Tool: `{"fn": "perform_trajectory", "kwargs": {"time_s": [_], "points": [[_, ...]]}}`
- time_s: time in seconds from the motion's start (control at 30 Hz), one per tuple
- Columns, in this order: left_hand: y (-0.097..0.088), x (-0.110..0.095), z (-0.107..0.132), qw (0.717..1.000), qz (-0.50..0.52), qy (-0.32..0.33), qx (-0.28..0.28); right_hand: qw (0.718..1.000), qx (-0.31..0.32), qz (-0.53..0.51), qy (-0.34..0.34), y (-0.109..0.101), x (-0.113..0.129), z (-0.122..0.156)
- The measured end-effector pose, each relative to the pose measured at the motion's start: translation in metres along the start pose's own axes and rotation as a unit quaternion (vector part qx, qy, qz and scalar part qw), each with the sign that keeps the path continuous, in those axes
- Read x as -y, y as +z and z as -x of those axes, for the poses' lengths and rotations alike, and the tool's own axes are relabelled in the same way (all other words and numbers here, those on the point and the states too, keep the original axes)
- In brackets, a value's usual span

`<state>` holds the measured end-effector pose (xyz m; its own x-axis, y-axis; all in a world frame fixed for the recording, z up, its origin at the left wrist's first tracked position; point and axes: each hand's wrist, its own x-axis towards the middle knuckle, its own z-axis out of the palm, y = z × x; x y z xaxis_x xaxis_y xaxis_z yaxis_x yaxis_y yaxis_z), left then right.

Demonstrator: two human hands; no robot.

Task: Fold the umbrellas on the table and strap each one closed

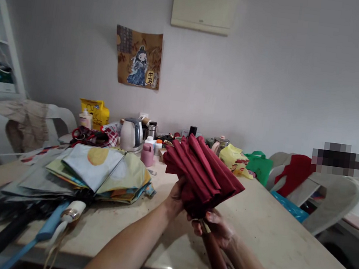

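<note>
A dark red folding umbrella (200,167) is held up over the table, its cloth hanging in loose pleats and its brown handle (215,252) pointing down towards me. My left hand (176,199) is closed on the cloth at the umbrella's left side; the pleats hide some of its fingers. Around the shaft just above the handle, my right hand (217,228) has its fingers wrapped. Several other folded umbrellas lie in a pile at the left, among them a white and yellow one (109,174), with blue, white and black handles towards the front edge.
Along the back of the table (272,233) stand a white kettle (130,133), a pink bottle (147,154) and a yellow plastic bag (233,158). A green bag (258,168) lies at the right. White chairs (335,201) stand at both sides.
</note>
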<state>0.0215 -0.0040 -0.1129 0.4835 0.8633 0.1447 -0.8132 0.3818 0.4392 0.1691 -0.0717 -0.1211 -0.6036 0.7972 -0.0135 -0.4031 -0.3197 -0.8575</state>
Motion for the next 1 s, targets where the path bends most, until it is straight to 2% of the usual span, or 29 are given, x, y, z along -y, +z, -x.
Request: {"fn": "perform_trajectory", "kwargs": {"time_s": [0.1,0.27,0.33,0.43,0.53,0.63,0.73,0.87,1.0], "points": [[0.013,0.001,-0.001,0.999,0.024,0.01,-0.047,1.0,-0.018,-0.009,-0.012,-0.008,0.001,0.0],[0.028,0.003,0.0,0.991,0.036,0.036,-0.124,0.996,-0.039,-0.064,0.045,-0.015,-0.001,-0.001],[0.03,0.004,0.0,0.989,0.037,0.037,-0.141,0.996,-0.054,-0.058,0.044,-0.013,0.0,0.001],[0.03,0.004,-0.001,0.987,0.034,0.054,-0.148,0.995,-0.09,0.033,0.026,-0.006,0.003,0.005],[0.029,0.004,-0.002,0.987,0.024,0.076,-0.143,0.98,-0.119,0.159,0.013,0.005,0.005,0.008],[0.029,0.001,0.0,0.993,0.017,0.042,-0.106,0.974,-0.129,0.186,0.002,0.013,0.004,0.01],[0.029,-0.002,0.005,0.999,0.021,0.001,-0.046,0.988,-0.095,0.12,0.027,0.013,0.002,0.014],[0.025,-0.003,0.01,0.999,0.031,0.001,0.02,0.997,-0.009,0.019,0.076,0.005,-0.003,0.018],[0.017,-0.003,0.013,0.999,0.02,0.047,0.017,0.989,0.116,-0.05,0.082,0.001,-0.016,0.013]]}}
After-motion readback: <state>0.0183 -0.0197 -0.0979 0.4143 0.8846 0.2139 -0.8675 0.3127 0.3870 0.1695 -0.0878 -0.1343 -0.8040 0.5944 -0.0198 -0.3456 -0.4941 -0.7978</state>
